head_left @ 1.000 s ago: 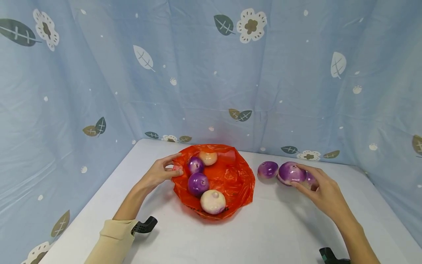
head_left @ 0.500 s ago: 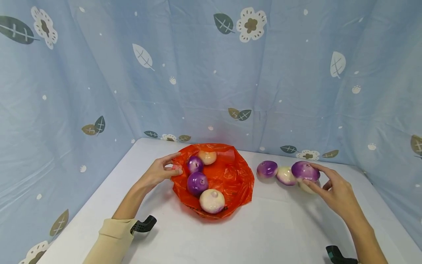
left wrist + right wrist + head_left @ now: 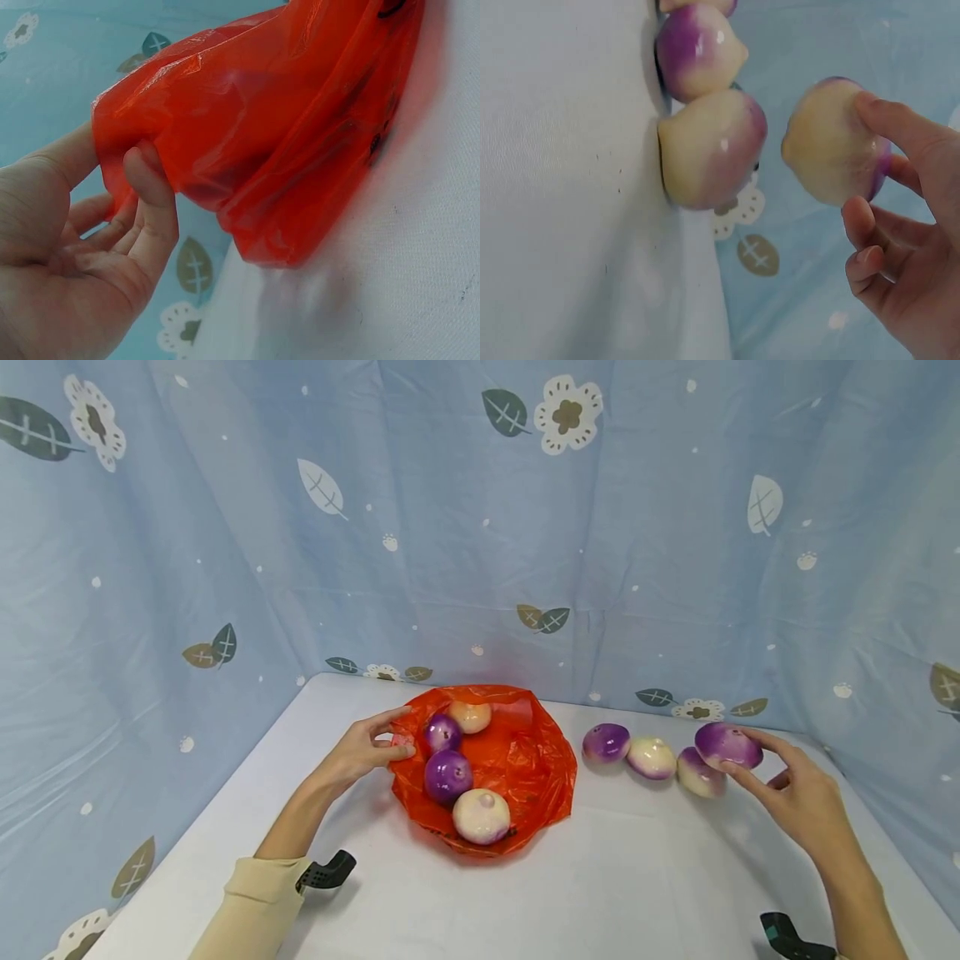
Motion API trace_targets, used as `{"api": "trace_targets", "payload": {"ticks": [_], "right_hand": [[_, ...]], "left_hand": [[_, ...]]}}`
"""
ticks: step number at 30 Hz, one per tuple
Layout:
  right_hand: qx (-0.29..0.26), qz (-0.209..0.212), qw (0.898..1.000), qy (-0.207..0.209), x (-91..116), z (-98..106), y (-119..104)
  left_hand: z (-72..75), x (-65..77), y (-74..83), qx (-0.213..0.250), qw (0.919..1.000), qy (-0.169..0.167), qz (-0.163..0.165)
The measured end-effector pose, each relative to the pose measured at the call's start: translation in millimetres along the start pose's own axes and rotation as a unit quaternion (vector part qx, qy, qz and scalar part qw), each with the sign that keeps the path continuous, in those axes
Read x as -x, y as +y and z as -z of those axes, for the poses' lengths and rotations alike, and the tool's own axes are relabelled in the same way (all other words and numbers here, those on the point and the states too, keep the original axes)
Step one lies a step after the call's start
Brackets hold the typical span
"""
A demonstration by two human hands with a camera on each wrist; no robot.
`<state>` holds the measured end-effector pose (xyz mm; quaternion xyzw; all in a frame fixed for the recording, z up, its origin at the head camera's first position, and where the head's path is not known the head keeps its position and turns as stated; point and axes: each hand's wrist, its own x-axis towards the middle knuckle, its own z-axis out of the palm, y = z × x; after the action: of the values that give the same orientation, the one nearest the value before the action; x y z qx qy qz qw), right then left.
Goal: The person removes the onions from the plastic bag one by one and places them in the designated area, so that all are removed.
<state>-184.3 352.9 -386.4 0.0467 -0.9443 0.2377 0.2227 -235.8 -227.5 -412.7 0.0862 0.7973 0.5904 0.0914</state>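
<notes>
Head view: on your table (image 3: 615, 885) the red bag (image 3: 551, 772) lies mouth-up, four onions (image 3: 448, 777) inside. Your left hand (image 3: 363, 756), arm slanting in, pinches its left rim, nearly closed. Your right hand (image 3: 806, 797), arm reaching forward, grips the held onion (image 3: 727, 746), thumb and fingers spread to its width, off the table by the right end of the row (image 3: 651, 758). The step looks like one-handed handling beside a steadied bag; next calls for a firm pinch, clear of the row.
</notes>
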Motion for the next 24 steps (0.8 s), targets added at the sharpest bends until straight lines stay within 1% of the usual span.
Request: {"api": "trace_targets", "payload": {"ticks": [5,13,18,24], "right_hand": [[0.005,-0.017,1.0,-0.004,0.3,3.5,14.5],[0.019,-0.077,0.996,-0.039,3.7,0.9,33.8],[0.022,-0.092,0.994,-0.049,5.6,-2.9,45.3],[0.022,-0.127,0.988,-0.084,8.4,-6.9,58.2]], "left_hand": [[0.4,0.1,-0.4,-0.003,1.0,0.0,-0.002],[0.3,1.1,-0.2,0.004,1.0,-0.001,-0.005],[-1.0,1.1,0.2,0.011,0.9999,-0.002,-0.005],[-1.7,0.7,0.7,0.008,0.9999,-0.001,-0.007]]}}
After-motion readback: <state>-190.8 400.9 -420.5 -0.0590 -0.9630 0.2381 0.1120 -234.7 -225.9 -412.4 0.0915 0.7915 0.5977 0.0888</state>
